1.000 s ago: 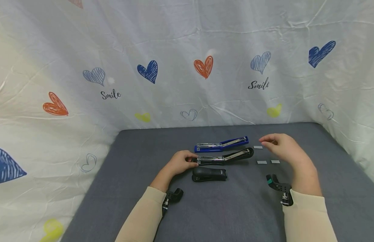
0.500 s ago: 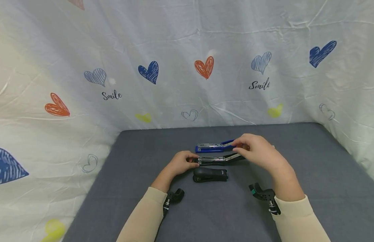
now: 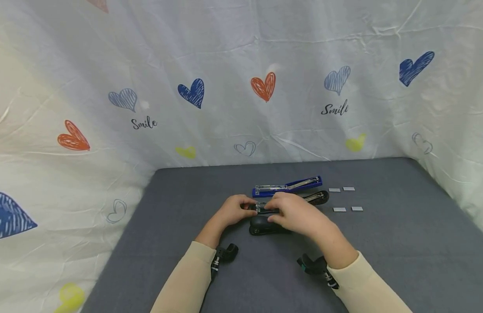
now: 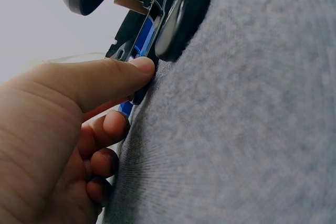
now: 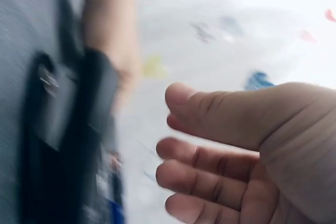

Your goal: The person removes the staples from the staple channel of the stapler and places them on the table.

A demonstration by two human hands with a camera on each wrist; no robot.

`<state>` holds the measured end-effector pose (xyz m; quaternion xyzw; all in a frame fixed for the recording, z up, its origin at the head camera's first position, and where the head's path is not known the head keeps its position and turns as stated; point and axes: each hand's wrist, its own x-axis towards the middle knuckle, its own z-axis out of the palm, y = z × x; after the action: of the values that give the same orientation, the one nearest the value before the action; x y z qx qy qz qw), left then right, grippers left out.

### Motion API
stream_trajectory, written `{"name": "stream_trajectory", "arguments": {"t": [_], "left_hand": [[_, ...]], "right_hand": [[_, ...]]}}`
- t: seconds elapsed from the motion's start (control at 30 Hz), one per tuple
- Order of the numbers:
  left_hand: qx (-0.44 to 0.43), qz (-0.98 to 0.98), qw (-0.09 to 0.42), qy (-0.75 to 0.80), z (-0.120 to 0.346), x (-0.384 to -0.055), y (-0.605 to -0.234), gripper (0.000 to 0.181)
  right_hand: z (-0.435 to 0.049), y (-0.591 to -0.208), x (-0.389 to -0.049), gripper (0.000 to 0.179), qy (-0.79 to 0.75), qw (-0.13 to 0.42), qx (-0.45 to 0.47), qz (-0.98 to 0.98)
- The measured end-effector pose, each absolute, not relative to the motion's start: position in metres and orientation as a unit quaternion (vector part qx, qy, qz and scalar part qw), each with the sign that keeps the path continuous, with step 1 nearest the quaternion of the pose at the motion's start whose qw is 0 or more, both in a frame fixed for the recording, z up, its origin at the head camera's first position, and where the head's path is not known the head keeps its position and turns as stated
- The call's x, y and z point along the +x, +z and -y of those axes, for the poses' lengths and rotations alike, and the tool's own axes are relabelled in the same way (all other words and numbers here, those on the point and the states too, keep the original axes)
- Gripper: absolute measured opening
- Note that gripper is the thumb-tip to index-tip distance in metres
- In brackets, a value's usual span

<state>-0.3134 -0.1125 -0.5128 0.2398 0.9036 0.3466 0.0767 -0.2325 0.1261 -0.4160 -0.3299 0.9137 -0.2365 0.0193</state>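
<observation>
An opened black stapler (image 3: 317, 198) lies across the grey tabletop. My left hand (image 3: 234, 210) pinches its left end, the thumb (image 4: 121, 77) pressed along the side in the left wrist view. Over its middle hovers my right hand (image 3: 298, 213), fingers loosely bent and index and thumb tips apart, nothing seen between them; it hides part of the metal rail. Just nearer lies a closed black stapler (image 3: 261, 226), partly covered by the right hand. Behind is an opened blue stapler (image 3: 266, 191). In the right wrist view the black staplers (image 5: 89, 124) are blurred.
Several small silvery staple strips (image 3: 339, 209) lie in two rows at the right of the grey tabletop (image 3: 265, 278). A white curtain (image 3: 226, 130) with printed hearts hangs behind the table's far edge.
My right hand has moved left from beside the staple strips, past the raised stapler arms, to the middle of the black stapler. The strips it covered now show. My left hand stays put.
</observation>
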Motion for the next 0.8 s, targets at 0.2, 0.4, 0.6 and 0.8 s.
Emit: {"name": "stream_trajectory", "arguments": {"t": [0.2,0.4,0.6,0.8], "left_hand": [[0.245,-0.900,0.083,0.351,0.113,-0.314,-0.512,0.035],[0.255,-0.890,0.090,0.368,0.117,-0.313,-0.511,0.038],[0.242,-0.875,0.078,0.412,0.133,-0.299,-0.504,0.026],[0.267,-0.864,0.145,0.401,0.139,-0.275,-0.493,0.034]], "right_hand": [[-0.100,-0.440,-0.231,0.036,-0.168,0.041,-0.313,-0.934],[-0.094,-0.447,-0.230,0.035,-0.166,0.043,-0.279,-0.945],[-0.092,-0.448,-0.229,0.033,-0.169,0.041,-0.277,-0.945],[-0.096,-0.443,-0.227,0.033,-0.162,0.035,-0.294,-0.941]]}}
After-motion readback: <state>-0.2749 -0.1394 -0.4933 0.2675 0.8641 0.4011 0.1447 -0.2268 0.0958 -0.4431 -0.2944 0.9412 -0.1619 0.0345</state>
